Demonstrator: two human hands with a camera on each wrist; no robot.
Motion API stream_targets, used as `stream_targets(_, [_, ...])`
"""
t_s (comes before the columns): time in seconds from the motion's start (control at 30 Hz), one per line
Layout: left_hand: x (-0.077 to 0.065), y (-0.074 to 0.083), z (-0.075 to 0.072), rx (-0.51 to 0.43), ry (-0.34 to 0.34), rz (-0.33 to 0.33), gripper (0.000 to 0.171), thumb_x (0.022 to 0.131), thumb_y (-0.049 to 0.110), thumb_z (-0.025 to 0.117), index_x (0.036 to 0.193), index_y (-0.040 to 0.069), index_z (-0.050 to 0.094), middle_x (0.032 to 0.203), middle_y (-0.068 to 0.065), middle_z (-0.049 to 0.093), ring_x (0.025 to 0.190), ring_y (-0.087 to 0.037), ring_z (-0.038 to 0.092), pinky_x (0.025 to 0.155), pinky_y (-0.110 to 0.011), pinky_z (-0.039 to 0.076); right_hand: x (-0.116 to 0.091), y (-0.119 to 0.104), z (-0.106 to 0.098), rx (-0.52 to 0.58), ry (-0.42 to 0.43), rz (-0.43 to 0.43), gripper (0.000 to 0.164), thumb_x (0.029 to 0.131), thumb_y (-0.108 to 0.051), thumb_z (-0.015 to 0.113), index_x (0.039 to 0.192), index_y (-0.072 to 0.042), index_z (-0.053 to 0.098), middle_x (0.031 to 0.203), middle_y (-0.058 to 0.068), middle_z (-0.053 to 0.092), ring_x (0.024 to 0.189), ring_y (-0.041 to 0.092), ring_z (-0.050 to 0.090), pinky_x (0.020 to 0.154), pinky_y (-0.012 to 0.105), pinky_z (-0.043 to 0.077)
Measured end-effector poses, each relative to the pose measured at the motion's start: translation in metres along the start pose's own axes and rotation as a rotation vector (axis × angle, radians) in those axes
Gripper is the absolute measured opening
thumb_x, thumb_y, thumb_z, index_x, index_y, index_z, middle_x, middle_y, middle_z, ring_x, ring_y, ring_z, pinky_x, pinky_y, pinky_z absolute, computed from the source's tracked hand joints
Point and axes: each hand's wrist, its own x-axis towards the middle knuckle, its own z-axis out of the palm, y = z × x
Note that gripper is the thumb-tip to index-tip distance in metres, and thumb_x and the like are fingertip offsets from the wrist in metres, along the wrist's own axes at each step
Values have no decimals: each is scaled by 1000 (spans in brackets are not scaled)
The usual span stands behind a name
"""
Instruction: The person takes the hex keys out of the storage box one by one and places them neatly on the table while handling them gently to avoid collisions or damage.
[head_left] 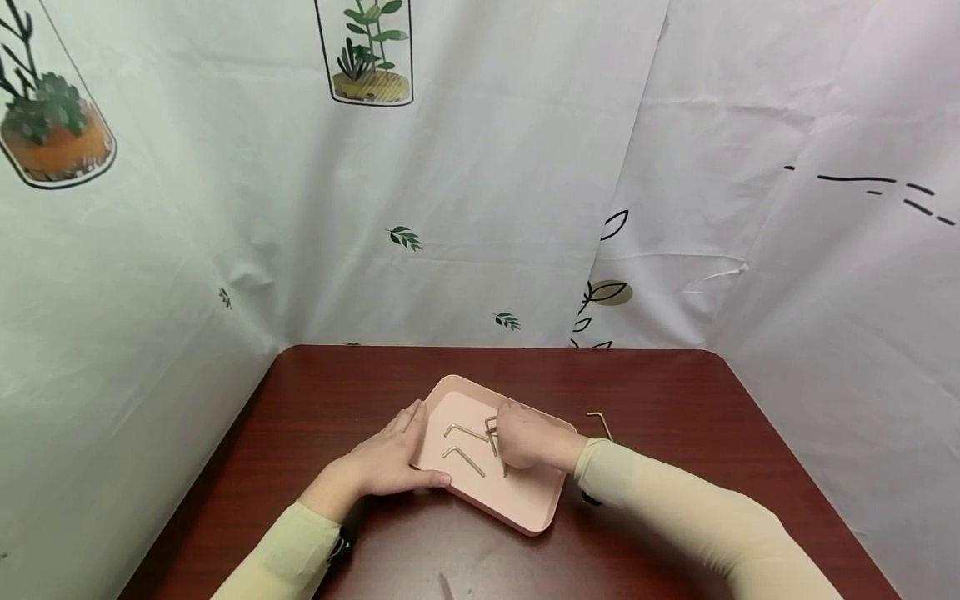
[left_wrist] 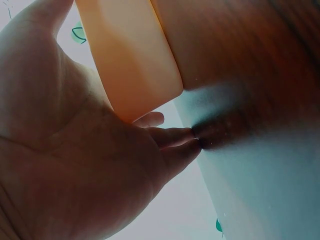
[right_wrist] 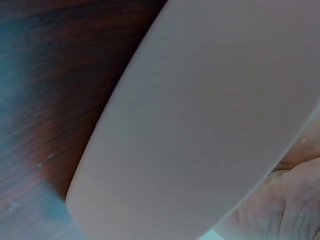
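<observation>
A shallow pink tray (head_left: pixel 517 512) sits at an angle on the table, with several L-shaped brass-coloured hex keys (head_left: pixel 467 461) in it. My left hand (head_left: pixel 386 458) lies against the tray's left corner, fingers straight along the outer wall and thumb at the front rim. In the left wrist view its palm faces the tray wall (left_wrist: pixel 135 60), fingertips down at the tabletop. Inside the tray, my right hand (head_left: pixel 528 437) has curled fingers and grips at a hex key (head_left: pixel 505 468) partly under it; its fingertips are hidden. The tray's wall (right_wrist: pixel 185 125) fills most of the right wrist view.
One more hex key (head_left: pixel 600 423) lies on the table to the right of the tray, close by the right sleeve (head_left: pixel 675 500). The dark red-brown table (head_left: pixel 360 375) ends at white patterned curtains (head_left: pixel 480 208) behind and on both sides.
</observation>
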Motion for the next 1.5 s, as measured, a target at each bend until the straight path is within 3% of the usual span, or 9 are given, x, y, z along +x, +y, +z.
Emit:
stream_targets(0.2, [0,1,-1,-8,-1,0,136,91,77,76,169,-17,18,177,-38,19,165,-53,23,131,-62,29,-1,2,0,18,13,-5,22,102,-9,63,118,5,59,94,9,54,82,21,55,87,36,57])
stream_targets(0.47, [-1,0,0,-9,-4,4,136,91,77,76,170,-17,17,177,-38,19,165,-53,23,131,-62,29,-2,5,0,69,40,-11,20,101,-9,63,115,5,59,84,6,54,76,19,55,78,35,58])
stream_targets(0.7, [0,0,0,3,-4,10,136,92,77,75,169,-18,17,177,-39,20,165,-53,23,131,-62,29,-3,7,2,66,51,-11,23,101,-10,63,118,6,59,83,7,56,76,19,57,80,36,59])
stream_targets(1.27, [-1,0,0,-13,-5,-4,135,91,76,77,170,-17,17,177,-38,20,165,-53,23,131,-62,29,-9,15,5,164,89,-50,29,97,-14,74,115,3,60,90,8,59,81,20,57,84,38,59])
stream_targets(1.5, [-1,0,0,-6,-5,6,135,92,76,76,169,-18,17,177,-39,19,165,-53,23,131,-62,29,-13,18,2,167,78,-13,32,87,-4,70,116,5,60,82,5,58,71,18,53,68,34,55])
